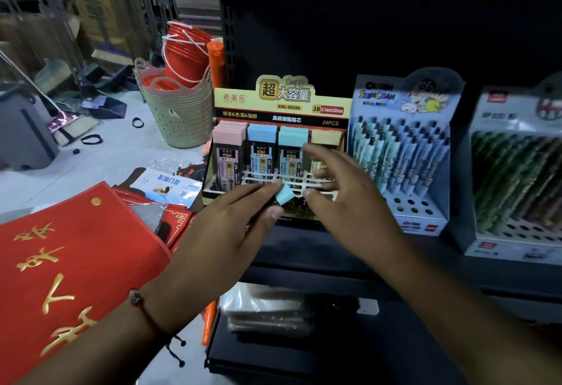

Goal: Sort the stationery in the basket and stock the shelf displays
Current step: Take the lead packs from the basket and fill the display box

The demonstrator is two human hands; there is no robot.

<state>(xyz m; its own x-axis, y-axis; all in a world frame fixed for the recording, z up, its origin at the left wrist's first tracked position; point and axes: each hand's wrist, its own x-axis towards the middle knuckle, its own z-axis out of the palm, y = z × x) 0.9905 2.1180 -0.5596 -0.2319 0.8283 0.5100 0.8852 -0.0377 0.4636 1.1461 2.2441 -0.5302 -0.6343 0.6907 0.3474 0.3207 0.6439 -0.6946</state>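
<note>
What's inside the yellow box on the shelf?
The yellow display box holds upright pencil lead cases with pink, blue and beige caps in a white grid. The right hand covers the beige ones and the front slots.

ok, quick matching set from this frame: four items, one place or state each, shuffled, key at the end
Items
1. blue-capped lead case
2. lead refill display
3. pen display
4. stacked baskets

Places or states
A. on the floor, left of the shelf
B. pinched in the left hand
C. on the shelf, right of the lead refill display
D. on the shelf, behind both hands, the right hand open in front of it

Pairs: 1-B, 2-D, 3-C, 4-A
</note>
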